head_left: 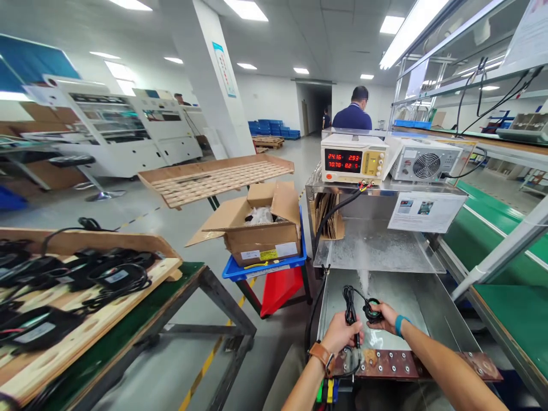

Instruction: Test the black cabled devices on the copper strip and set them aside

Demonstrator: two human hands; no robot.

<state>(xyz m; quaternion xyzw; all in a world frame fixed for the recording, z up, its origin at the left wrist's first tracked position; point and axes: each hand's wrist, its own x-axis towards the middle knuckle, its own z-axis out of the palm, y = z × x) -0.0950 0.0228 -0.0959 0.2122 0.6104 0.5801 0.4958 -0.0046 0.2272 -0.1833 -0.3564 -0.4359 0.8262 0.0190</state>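
A coiled black cable point(350, 305) is gripped in my left hand point(342, 333), its loops sticking up past the fingers. My right hand point(387, 317) has its fingers closed on a round black device point(373, 311) with a greenish face, to which the cable runs. Both are held over a metal water tank point(413, 294), where a stream of water falls behind them. Beneath my wrists lies a brown terminal strip point(391, 363) with rows of metal studs along the tank's front edge.
Beyond the tank stand a power supply point(354, 160) with red digits and a second grey unit point(426, 162). An open cardboard box point(263, 237) sits in a blue tray at centre. Black devices with cables fill a wooden rack point(141, 291) at left. A person point(353, 114) stands further back.
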